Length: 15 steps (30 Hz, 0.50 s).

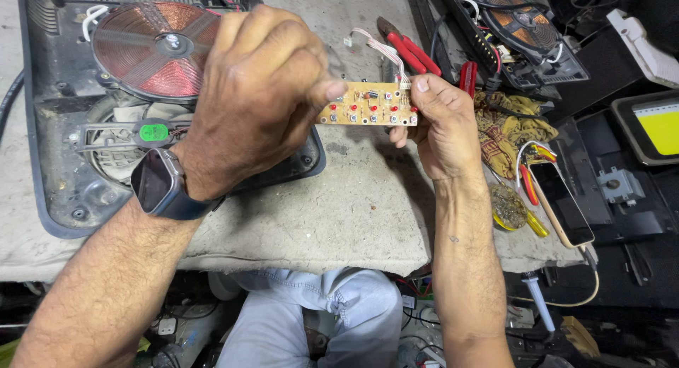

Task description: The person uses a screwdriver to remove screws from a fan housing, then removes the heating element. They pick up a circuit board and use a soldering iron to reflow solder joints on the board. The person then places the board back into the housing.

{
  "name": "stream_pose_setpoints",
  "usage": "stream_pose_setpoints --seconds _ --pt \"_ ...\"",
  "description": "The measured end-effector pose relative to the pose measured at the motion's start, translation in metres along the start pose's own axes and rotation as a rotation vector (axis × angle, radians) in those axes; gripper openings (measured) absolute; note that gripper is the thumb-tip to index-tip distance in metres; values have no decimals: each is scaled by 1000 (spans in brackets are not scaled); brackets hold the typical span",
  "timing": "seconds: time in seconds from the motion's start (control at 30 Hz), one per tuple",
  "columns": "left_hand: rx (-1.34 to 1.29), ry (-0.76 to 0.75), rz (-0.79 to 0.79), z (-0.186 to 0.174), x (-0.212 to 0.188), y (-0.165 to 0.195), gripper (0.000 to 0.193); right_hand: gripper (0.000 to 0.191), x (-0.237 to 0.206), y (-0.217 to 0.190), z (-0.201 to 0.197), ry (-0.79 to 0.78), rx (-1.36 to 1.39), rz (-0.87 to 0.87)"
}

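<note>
A small tan circuit board [369, 104] with red buttons and a white ribbon cable [382, 48] is held above the workbench. My right hand [438, 124] grips its right end, thumb on top. My left hand [258, 92], a dark smartwatch [157, 184] on its wrist, is closed at the board's left end, thumb and fingers pinched against it; whether they pinch a small tool is hidden. Behind my left hand lies an opened induction cooker base [64, 191] with a copper coil [152, 50] and a fan.
Red-handled pliers [414, 51] lie behind the board. A patterned cloth [506, 131], a phone [562, 202], yellow-handled tools and a tin sit at right. A second opened cooker with coil [523, 21] is at back right. The bench edge runs along the front.
</note>
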<state>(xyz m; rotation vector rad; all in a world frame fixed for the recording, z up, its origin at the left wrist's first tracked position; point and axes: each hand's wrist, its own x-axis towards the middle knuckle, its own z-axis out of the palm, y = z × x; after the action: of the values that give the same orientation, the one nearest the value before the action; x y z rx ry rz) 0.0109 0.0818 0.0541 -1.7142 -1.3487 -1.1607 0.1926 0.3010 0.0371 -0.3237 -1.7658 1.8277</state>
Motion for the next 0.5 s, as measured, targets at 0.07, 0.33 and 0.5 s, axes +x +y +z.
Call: stream_pose_setpoints --seconds 0.07,0.33,0.5 --pt "89 -43 -129 -1 -3 -4 20 29 0 0 -1 -2 -11 -9" --pt "0 353 -272 -22 -9 -18 11 29 0 -2 -4 39 -55 -26" --pt "-157 415 -494 -34 4 -24 17 30 1 -3 -7 40 -33 -40"
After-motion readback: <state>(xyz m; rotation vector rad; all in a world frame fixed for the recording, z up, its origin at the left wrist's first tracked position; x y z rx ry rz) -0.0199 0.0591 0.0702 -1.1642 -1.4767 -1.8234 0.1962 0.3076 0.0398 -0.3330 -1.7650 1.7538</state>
